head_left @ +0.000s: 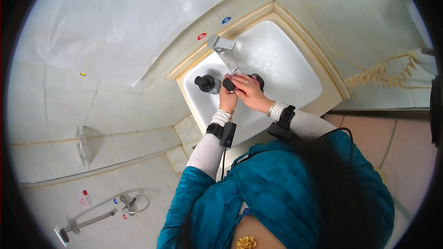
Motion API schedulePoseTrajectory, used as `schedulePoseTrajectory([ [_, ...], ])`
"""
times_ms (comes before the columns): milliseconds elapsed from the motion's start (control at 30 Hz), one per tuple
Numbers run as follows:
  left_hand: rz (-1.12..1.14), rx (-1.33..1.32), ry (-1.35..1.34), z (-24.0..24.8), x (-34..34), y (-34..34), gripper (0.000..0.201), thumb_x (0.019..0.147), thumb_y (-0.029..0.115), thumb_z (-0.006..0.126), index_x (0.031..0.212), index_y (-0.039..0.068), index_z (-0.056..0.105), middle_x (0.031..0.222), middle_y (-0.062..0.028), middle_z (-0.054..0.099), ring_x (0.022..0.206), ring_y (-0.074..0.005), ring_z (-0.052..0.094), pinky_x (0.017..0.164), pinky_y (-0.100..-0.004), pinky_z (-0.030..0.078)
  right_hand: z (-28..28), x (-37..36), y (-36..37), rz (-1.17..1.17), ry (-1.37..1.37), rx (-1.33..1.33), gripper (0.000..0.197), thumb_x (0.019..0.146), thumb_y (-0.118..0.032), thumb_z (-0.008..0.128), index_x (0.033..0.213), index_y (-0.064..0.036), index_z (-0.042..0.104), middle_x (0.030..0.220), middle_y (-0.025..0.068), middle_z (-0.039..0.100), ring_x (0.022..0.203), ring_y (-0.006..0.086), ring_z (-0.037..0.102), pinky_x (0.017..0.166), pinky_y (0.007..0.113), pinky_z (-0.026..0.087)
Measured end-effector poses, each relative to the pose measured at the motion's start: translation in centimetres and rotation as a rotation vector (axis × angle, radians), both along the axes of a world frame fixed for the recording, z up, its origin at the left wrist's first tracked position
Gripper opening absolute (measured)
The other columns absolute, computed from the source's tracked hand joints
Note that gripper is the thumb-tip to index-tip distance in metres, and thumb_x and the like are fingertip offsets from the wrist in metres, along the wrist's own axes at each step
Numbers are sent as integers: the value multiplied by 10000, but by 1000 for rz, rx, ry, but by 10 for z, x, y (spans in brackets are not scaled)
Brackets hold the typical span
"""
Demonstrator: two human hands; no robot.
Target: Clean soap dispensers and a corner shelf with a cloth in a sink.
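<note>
My left hand (227, 101) and my right hand (249, 91) are close together over the white sink (302, 78), just below the spout of the chrome faucet (225, 51). The left hand's fingers are wrapped round a dark object with a black rounded end (228, 84). My right hand lies over the same object with its fingers bent. Beyond the right hand shows a dark rounded part (257, 81); whether it belongs to the same piece I cannot tell. A bottle with a black top (206, 83) stands on the sink's left side, near my left hand. Water ripples in the basin.
A tan ledge (339, 93) frames the sink against the tiled wall. On the right wall hangs a hair dryer (424, 60) with a coiled cord (383, 77). At the lower left are a hand shower (63, 235) and a glass shelf (83, 145).
</note>
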State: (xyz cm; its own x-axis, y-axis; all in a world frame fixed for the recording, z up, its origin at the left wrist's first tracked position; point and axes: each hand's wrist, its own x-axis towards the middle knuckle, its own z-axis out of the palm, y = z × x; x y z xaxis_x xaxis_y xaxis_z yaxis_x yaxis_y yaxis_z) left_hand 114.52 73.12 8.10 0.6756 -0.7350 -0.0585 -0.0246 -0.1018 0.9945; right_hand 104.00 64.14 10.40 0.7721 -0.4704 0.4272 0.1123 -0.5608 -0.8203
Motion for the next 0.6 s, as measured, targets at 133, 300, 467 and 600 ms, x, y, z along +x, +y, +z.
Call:
schedulePoseTrajectory([
  [133,-89,60,-55,0,-5,8,767,761,-130,634,1441,29,318,1382,-105,451,1232,-218,492,993,-322,457,14,4,-22,101,132,-33,318,787,-98,633,1104,-111,621,1142,103,561,1159,328,465,988,433,392],
  [300,-154,71,142,25,-8,0,729,806,-111,595,1446,125,340,1256,-55,538,1096,-202,570,837,-320,559,7,8,-40,224,-12,62,284,763,-70,643,1046,-62,614,1071,109,583,1011,314,561,894,395,467],
  [467,-96,104,237,34,-6,2,812,811,-88,642,1488,170,275,1250,-36,544,1067,-173,581,797,-311,563,-3,14,-52,427,-40,273,239,817,-43,638,1056,-37,644,1061,128,633,941,304,614,851,354,499],
  [600,-35,126,261,33,-9,-3,858,780,-75,699,1489,145,268,1300,-34,518,1115,-175,558,827,-298,540,-14,20,-63,439,154,472,253,933,-158,559,1141,-37,641,1140,146,633,981,316,606,911,374,474],
])
